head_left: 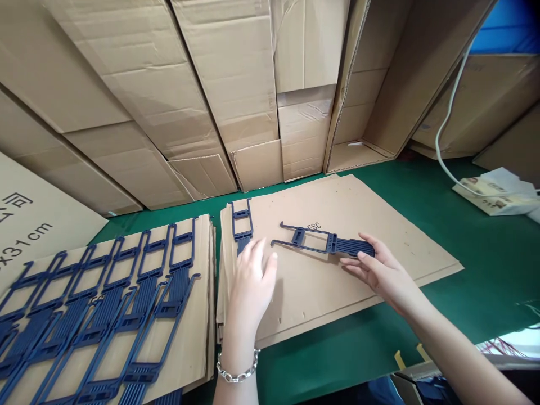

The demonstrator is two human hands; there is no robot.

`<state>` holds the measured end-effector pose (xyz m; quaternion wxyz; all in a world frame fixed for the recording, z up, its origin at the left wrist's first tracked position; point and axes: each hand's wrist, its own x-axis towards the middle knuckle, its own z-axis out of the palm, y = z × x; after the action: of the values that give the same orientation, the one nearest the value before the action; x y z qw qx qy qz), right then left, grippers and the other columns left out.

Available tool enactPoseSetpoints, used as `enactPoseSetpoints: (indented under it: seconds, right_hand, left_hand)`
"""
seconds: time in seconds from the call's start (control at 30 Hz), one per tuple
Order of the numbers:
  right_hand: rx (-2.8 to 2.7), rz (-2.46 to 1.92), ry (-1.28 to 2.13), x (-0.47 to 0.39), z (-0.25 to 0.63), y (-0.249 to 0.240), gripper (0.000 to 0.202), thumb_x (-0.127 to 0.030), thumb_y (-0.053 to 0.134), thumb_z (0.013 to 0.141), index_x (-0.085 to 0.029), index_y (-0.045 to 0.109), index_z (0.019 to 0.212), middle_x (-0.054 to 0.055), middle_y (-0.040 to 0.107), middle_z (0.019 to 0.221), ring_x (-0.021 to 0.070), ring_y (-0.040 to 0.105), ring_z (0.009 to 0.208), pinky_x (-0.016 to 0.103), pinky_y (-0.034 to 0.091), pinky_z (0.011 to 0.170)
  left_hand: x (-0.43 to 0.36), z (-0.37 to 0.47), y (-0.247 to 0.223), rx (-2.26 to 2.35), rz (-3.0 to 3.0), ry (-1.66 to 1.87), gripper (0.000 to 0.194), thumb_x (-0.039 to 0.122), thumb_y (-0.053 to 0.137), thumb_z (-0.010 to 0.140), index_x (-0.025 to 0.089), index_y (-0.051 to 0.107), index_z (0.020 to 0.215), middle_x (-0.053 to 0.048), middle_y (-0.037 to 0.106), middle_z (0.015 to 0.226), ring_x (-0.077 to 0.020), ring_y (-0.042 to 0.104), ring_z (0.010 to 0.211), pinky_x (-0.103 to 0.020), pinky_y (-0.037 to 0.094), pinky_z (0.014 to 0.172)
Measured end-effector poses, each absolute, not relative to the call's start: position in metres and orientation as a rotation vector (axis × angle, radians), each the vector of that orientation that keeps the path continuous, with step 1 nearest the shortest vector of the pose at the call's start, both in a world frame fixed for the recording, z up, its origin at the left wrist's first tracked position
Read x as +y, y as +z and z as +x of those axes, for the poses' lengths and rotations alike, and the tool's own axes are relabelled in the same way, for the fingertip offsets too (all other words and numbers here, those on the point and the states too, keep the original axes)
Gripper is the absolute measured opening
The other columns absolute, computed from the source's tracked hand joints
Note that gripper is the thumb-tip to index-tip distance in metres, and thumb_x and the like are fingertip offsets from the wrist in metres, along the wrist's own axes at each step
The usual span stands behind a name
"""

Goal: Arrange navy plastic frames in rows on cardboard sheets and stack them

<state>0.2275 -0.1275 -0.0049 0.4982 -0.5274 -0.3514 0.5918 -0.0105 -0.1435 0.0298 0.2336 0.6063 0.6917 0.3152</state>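
Observation:
My right hand point(377, 267) pinches the ribbed end of a dark blue plastic bracket point(346, 245) between thumb and fingers. The bracket's hooked, open-frame end points left, over the right stack of cardboard sheets point(396, 242). My left hand point(253, 275), wearing a chain bracelet, is at that stack's left edge with thumb and fingers apart. Under its fingertips lies a second bracket point(242, 216), its ribbed lower part mostly covered by the hand. Whether the fingers press on it is hidden. Many similar brackets point(145, 275) lie in overlapping rows on the left cardboard stack point(192, 343).
Tall cardboard boxes point(236, 67) line the back of the green table point(320, 360). An open cardboard box point(358, 154) stands at the back right. A white cable point(445, 124) hangs over a tissue pack point(493, 191). A printed carton point(37, 219) is at far left.

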Motion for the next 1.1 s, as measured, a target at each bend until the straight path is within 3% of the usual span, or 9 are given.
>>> enactPoseSetpoints:
  seconds: [0.13, 0.23, 0.33, 0.43, 0.5, 0.6, 0.77, 1.1]
  right_hand:
    - [-1.050, -1.373, 1.212, -0.167, 0.204, -0.020, 0.075, -0.047, 0.049, 0.080, -0.025, 0.011, 0.141, 0.013, 0.027, 0.144, 0.0227, 0.044, 0.123, 0.035, 0.041, 0.101]
    - [-1.326, -1.490, 1.075, -0.203, 0.188, -0.036, 0.070, -0.046, 0.039, 0.087, -0.030, 0.003, 0.145, 0.006, 0.002, 0.151, 0.0234, 0.016, 0.136, 0.039, 0.036, 0.105]
    - [-1.530, -1.618, 0.747, -0.223, 0.188, -0.041, 0.068, -0.042, 0.038, 0.089, -0.036, 0.001, 0.145, -0.001, -0.014, 0.149, 0.0270, -0.002, 0.136, 0.050, 0.031, 0.105]
    - [-1.933, -1.534, 0.389, -0.211, 0.202, -0.034, 0.060, -0.034, 0.039, 0.089, -0.042, 0.015, 0.143, -0.005, -0.009, 0.149, 0.0313, -0.004, 0.135, 0.061, 0.018, 0.105]
    - [-2.265, -1.404, 0.396, -0.189, 0.209, -0.025, 0.053, -0.030, 0.036, 0.091, -0.044, 0.024, 0.141, -0.007, 0.001, 0.149, 0.0300, 0.001, 0.136, 0.060, 0.015, 0.106]
    - [-2.504, -1.399, 0.646, -0.155, 0.204, -0.014, 0.048, -0.035, 0.027, 0.094, -0.036, 0.027, 0.142, -0.005, 0.008, 0.149, 0.0249, 0.005, 0.137, 0.053, 0.016, 0.110]
    - [-2.449, -1.561, 0.748, -0.116, 0.159, -0.014, 0.053, -0.034, 0.019, 0.094, -0.019, 0.028, 0.144, 0.004, 0.005, 0.150, 0.0234, 0.006, 0.138, 0.046, 0.015, 0.112]
    - [-2.391, -1.599, 0.676, -0.071, 0.093, 0.002, 0.051, -0.024, 0.024, 0.094, -0.010, 0.028, 0.143, 0.014, 0.009, 0.149, 0.0271, 0.009, 0.137, 0.045, 0.014, 0.111]
  left_hand:
    - [-0.148, -0.011, 0.026, 1.890, 1.667, 0.586, 0.059, 0.054, 0.034, 0.087, 0.025, 0.032, 0.139, -0.002, 0.015, 0.151, -0.0233, 0.007, 0.139, -0.049, 0.009, 0.111]
    - [-0.149, -0.013, 0.022, 1.832, 1.657, 0.630, 0.061, 0.056, 0.036, 0.086, 0.028, 0.031, 0.140, 0.000, 0.017, 0.151, -0.0239, 0.008, 0.139, -0.049, 0.009, 0.111]
    - [-0.147, -0.014, 0.019, 2.024, 1.694, 0.618, 0.062, 0.052, 0.039, 0.085, 0.019, 0.038, 0.137, -0.008, 0.021, 0.149, -0.0289, 0.011, 0.138, -0.051, 0.008, 0.110]
    - [-0.144, -0.016, 0.017, 2.165, 1.681, 0.499, 0.063, 0.050, 0.039, 0.085, 0.012, 0.040, 0.136, -0.013, 0.023, 0.147, -0.0343, 0.013, 0.137, -0.054, 0.010, 0.109]
    - [-0.144, -0.017, 0.017, 2.143, 1.650, 0.461, 0.064, 0.051, 0.038, 0.085, 0.013, 0.040, 0.135, -0.013, 0.023, 0.147, -0.0363, 0.017, 0.135, -0.054, 0.013, 0.108]
    - [-0.145, -0.017, 0.016, 2.121, 1.654, 0.446, 0.067, 0.054, 0.036, 0.085, 0.011, 0.038, 0.137, -0.014, 0.021, 0.148, -0.0362, 0.019, 0.135, -0.052, 0.015, 0.108]
    - [-0.145, -0.014, 0.014, 2.165, 1.772, 0.291, 0.065, 0.051, 0.028, 0.088, 0.007, 0.042, 0.133, -0.017, 0.022, 0.147, -0.0372, 0.021, 0.134, -0.051, 0.020, 0.107]
    - [-0.142, -0.013, 0.015, 2.197, 1.875, 0.255, 0.057, 0.043, 0.028, 0.090, 0.007, 0.052, 0.125, -0.020, 0.032, 0.142, -0.0414, 0.030, 0.129, -0.053, 0.026, 0.103]
